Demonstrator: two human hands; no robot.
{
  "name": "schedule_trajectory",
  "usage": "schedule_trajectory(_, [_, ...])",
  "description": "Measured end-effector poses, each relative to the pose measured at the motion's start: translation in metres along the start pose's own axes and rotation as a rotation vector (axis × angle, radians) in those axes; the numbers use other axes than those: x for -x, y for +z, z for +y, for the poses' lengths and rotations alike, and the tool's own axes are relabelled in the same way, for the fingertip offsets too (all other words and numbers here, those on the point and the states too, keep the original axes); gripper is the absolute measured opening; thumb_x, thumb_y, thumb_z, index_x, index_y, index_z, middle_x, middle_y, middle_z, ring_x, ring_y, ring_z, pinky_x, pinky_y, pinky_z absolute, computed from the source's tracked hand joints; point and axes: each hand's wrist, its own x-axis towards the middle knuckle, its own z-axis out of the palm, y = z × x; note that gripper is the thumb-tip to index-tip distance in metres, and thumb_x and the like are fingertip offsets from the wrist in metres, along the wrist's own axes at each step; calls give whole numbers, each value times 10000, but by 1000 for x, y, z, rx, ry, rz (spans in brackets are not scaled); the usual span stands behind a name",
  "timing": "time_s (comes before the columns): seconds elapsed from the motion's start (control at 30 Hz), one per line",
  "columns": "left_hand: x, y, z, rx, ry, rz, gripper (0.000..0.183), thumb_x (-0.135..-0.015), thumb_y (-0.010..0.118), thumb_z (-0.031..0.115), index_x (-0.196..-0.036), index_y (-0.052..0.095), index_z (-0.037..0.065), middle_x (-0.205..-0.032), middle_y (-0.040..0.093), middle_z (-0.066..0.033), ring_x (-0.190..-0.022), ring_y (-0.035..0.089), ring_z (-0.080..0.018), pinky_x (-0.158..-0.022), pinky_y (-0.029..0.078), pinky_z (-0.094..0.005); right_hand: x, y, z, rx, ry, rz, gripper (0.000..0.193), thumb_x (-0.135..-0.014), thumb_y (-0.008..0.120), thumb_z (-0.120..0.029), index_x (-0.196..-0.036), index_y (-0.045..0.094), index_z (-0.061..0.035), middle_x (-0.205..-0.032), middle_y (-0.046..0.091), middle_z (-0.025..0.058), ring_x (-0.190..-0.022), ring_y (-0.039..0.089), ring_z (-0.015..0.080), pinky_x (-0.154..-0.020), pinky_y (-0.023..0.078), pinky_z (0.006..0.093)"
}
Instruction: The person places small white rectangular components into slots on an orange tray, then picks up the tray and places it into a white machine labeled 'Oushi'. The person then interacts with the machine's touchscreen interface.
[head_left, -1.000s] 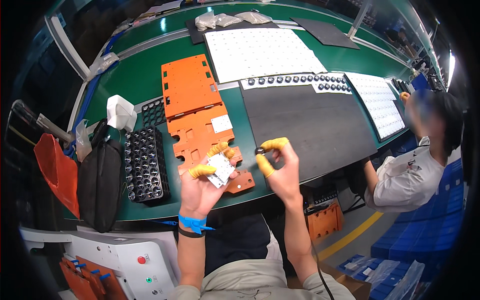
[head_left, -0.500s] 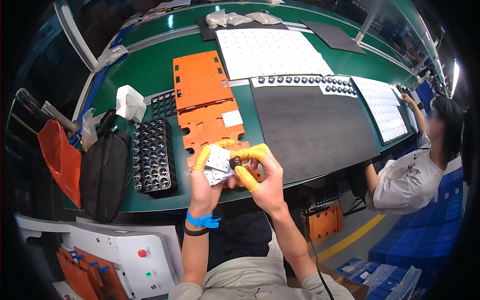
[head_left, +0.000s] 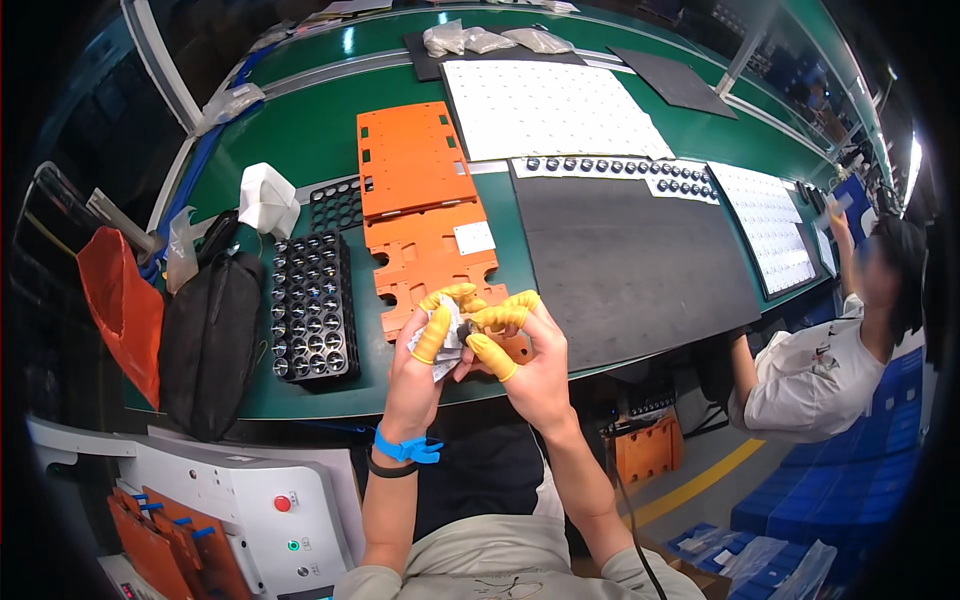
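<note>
My left hand, in yellow finger cots, grips a few small white square boards, now tilted and partly hidden by the thumb. Between the yellow-covered fingertips of my right hand is a small dark round part, held close against the boards; whether it touches them is hard to see. Just beyond both hands lies an orange hinged fixture plate with cut-outs. One white square board rests on its nearer half.
Left of the fixture stands a black tray of shiny round parts, near a black bag and an orange bag. A black mat lies to the right, white panels behind it. A co-worker sits at far right.
The boards in my left hand have tipped more edge-on, with the left thumb now across them. My right hand stays close beside them. The co-worker's hand has risen.
</note>
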Motion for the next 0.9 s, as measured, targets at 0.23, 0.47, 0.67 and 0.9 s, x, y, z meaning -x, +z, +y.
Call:
schedule_trajectory(0.23, [4,1,6,85,34,14,482,-1089,345,400,-1292,555,17,-933,651,-54,-645,554,-94,-513,411,-220,1,11,-8,26,-20,4,223,-825,779,-57,-1024,701,6,-931,525,64,-828,510,158,-721,469,303])
schedule_trajectory(0.47, [12,-13,6,219,-6,-100,439,-1068,400,394,-1284,549,42,-1055,664,-98,-648,555,-105,-525,417,-215,4,7,-8,168,-251,-30,327,-806,785,-57,-1124,717,-18,-951,547,81,-896,543,208,-776,465,322])
schedule_trajectory(0.67, [17,-3,9,87,48,18,410,-1060,472,358,-1332,500,52,-1151,666,-118,-690,599,-117,-536,445,-217,4,0,-6,138,-309,-131,330,-832,769,-71,-1156,724,-29,-992,558,95,-946,551,242,-832,470,364])
schedule_trajectory(0.9, [26,-5,11,66,32,-40,424,-1058,493,385,-1321,511,53,-1015,659,-55,-684,590,-100,-502,414,-192,5,0,-2,-46,-198,-203,303,-868,739,-60,-1166,721,-9,-1082,529,117,-1008,569,252,-880,485,365])
